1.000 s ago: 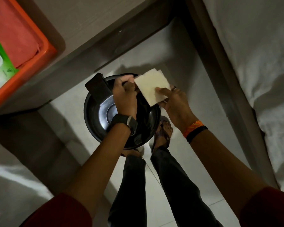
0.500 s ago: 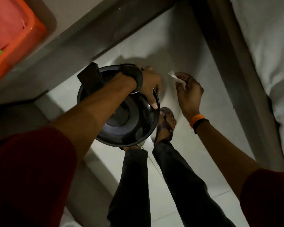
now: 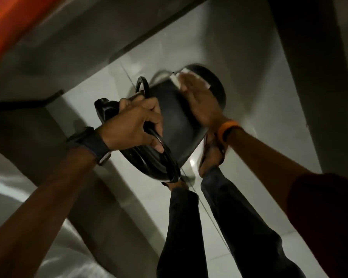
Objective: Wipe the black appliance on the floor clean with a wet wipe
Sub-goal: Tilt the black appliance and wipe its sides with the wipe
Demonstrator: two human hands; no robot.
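Note:
The black appliance (image 3: pixel 176 121), a round pot-shaped cooker, lies tipped on its side above the pale floor, its rim toward me and its base pointing away. My left hand (image 3: pixel 137 125) grips the rim and lid edge at the near left. My right hand (image 3: pixel 201 101) lies flat on the curved black side wall and presses the white wet wipe (image 3: pixel 177 80) against it. Only the wipe's edges show beyond my fingers. The picture is blurred by motion.
An orange tray (image 3: pixel 6 23) sits on the grey table (image 3: pixel 72 47) at the upper left. A dark bed frame (image 3: pixel 309 81) runs down the right side. My legs and sandalled feet (image 3: pixel 211 157) stand on the tiled floor (image 3: pixel 255 63) right below the appliance.
My left hand has tipped the appliance from upright onto its side. My right hand has moved from beside it onto its side wall, pressing the wipe flat. The camera has swung left.

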